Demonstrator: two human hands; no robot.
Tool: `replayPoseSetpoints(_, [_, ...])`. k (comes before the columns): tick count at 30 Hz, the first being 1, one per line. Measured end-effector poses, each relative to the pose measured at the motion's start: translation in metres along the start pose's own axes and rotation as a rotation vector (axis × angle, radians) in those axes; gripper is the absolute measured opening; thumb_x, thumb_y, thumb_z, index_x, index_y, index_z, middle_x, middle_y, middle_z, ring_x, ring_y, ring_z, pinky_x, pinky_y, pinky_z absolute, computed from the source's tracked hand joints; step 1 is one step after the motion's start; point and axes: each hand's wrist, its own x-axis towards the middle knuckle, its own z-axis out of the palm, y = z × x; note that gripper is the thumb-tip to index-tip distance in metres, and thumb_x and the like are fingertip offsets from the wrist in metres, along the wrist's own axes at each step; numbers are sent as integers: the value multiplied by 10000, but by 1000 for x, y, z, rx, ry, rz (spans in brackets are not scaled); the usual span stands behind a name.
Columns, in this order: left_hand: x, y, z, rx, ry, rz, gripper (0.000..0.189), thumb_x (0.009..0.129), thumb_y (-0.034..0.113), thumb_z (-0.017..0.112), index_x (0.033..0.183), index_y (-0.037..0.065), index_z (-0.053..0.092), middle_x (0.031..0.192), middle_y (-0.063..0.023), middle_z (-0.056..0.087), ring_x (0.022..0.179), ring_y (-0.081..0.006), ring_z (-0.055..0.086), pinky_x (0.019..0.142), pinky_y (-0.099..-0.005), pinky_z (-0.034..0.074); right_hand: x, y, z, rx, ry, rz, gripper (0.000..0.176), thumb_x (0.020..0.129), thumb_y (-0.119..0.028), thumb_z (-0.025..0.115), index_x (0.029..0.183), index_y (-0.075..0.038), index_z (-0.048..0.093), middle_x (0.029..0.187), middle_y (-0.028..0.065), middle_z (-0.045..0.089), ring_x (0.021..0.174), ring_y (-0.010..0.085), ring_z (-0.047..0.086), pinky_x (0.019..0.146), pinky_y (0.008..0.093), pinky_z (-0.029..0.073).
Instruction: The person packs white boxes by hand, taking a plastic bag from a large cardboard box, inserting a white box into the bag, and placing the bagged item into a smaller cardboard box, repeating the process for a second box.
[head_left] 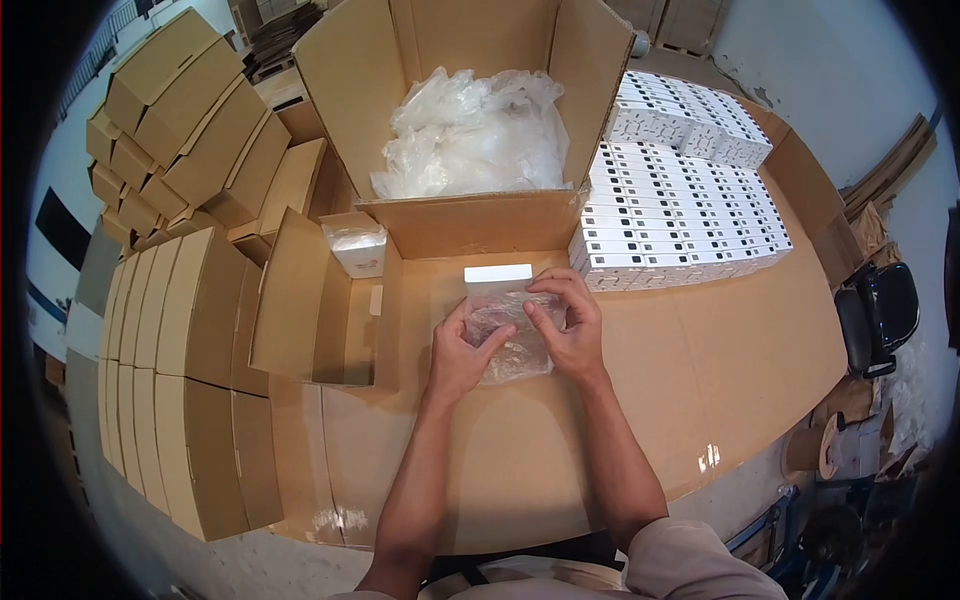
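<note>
My left hand (462, 358) and my right hand (572, 328) both pinch a clear bag (510, 345), with a small white box (498, 278) at the bag's far end, in the middle of the worktop (700, 370). At the far edge stands a big open box (480, 225) full of crinkly bags (470, 130). Rows of white boxes (680, 215) sit by the far right corner.

Thin clear plastic, crinkled, glossy, for the bag (505, 345) in front of the carton (470, 225); smooth matt white on the small box (498, 277) at its mouth. Matt brown cardboard for the carton, with crumpled shiny plastic film (470, 135) inside. Right of the carton, smooth white printed packs (680, 215); left of it, matt cardboard boxes (185, 330); beneath it, a matt cardboard sheet (720, 350).
</note>
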Motion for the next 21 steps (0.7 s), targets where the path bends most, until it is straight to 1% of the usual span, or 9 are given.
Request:
replayPoseSetpoints(2, [0,0,0,1,3,-30,329,883,54,815,1167,0,658,1057,-48,715,961,-99,663,837,-273,553,-1,1,-2,-42,-12,-10,197,828,-2,787,1014,-40,735,1102,89,641,1042,227,631,893,340,501])
replayPoseSetpoints(5, [1,2,-1,52,7,-1,338,885,56,810,1183,-2,659,1074,-48,717,958,-98,664,844,-279,553,-1,5,-4,-46,-12,-12,175,834,-9,788,995,-54,738,1101,77,640,1031,217,627,871,333,498])
replayPoseSetpoints(8, [2,1,-2,13,16,-9,338,888,61,805,1190,-1,665,1080,-45,724,945,-98,664,834,-281,550,0,1,-6,-69,-15,-3,137,847,-18,777,970,-50,728,1101,74,640,1017,215,626,851,331,494])
replayPoseSetpoints(11, [3,5,-3,22,2,-10,328,891,76,802,1184,2,676,1060,-42,733,934,-94,663,827,-277,541,0,-5,-7,-90,-32,51,106,863,-27,763,952,-48,709,1106,67,640,1021,207,621,840,328,493])
replayPoseSetpoints(14, [3,2,-5,61,19,-31,299,889,92,804,1153,6,694,1027,-37,737,926,-91,662,818,-277,535,2,-11,-6,-110,-45,58,96,871,-27,747,944,-46,689,1108,69,642,1044,224,607,881,343,479])
replayPoseSetpoints(21, [4,-2,-7,151,23,-62,271,883,100,808,1121,14,712,1020,-40,749,919,-93,671,820,-286,540,2,-12,-8,-195,-96,-36,107,853,-9,739,930,-47,675,1096,86,637,1066,281,571,978,389,435])
